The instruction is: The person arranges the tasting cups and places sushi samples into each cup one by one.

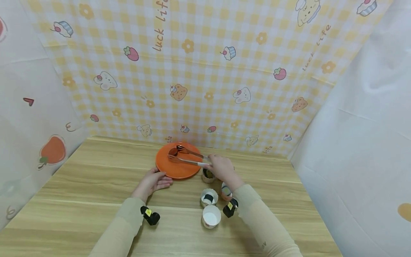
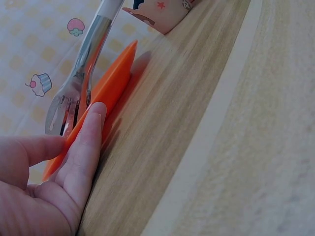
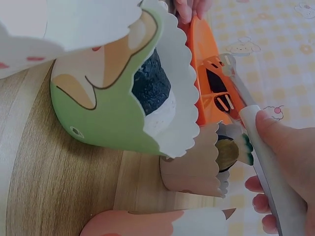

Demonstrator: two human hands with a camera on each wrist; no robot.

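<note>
My left hand (image 1: 155, 182) holds the near-left rim of a round orange plate (image 1: 189, 172), thumb and fingers on either side of the edge in the left wrist view. My right hand (image 1: 222, 167) grips metal tongs (image 1: 189, 161) by their white handles (image 3: 268, 162). Over the plate, the slotted tong heads stand around a small dark item (image 1: 173, 152); its kind is hard to make out. Just below the right hand is a paper cup (image 3: 189, 169) holding a dark-wrapped piece with a yellowish-brown middle (image 3: 228, 153).
Nearer to me stands a green-patterned paper cup (image 3: 98, 120) with a seaweed-wrapped rice ball (image 3: 151, 86). An empty white cup (image 1: 211, 217) is in front of it. Another cup (image 1: 226, 194) with food sits beside the right wrist. A patterned cloth (image 1: 205, 71) rises behind the wooden table (image 1: 106, 171).
</note>
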